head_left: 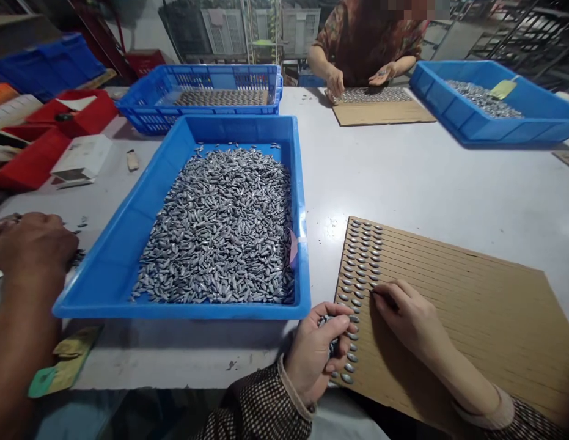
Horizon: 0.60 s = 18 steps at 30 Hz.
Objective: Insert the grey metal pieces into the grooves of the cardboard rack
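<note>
My left hand (318,348) is curled around a handful of small grey spindle-shaped metal pieces (332,347), thumb on top, over the cardboard's left edge. With fingertips pinched, my right hand (410,315) rests on the ribbed cardboard sheet (467,293) at the third column of pieces. A spindle-shaped piece (374,292) shows dark at those fingertips, mostly covered by them. Rows of the same pieces (364,249) lie in the grooves along the sheet's left side. Left of my hands stands a blue tray (304,269) with a large heap of loose pieces (224,226).
A co-worker's hand (36,244) works at the far left. Across the white table (380,177), another person handles a second cardboard sheet (380,113). A blue crate (142,113), another blue tray (508,131) and red bins (94,113) stand around.
</note>
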### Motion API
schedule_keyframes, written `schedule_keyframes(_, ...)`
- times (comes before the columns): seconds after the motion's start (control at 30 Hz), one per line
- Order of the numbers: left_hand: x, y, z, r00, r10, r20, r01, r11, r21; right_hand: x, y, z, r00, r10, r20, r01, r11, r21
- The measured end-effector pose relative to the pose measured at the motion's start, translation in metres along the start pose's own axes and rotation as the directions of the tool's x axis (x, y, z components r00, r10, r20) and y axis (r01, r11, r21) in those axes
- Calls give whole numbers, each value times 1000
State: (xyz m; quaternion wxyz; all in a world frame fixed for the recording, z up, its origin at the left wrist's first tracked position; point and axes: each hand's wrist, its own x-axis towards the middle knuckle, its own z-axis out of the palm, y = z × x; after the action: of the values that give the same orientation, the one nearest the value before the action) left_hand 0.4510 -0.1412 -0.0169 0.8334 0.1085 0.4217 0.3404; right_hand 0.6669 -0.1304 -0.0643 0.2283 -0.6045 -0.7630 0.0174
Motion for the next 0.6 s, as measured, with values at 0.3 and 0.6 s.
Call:
schedule_keyframes(0.3, 1, -1, -2, 1000, -16, 21, 16, 1000, -20, 3, 2, -6, 1000, 1, 17, -2, 999, 52)
schedule_keyframes(0.6, 1, -1, -2, 1000, -23, 22, 23, 1000, -20, -1, -3, -5, 1000, -23, 3, 23, 998, -59)
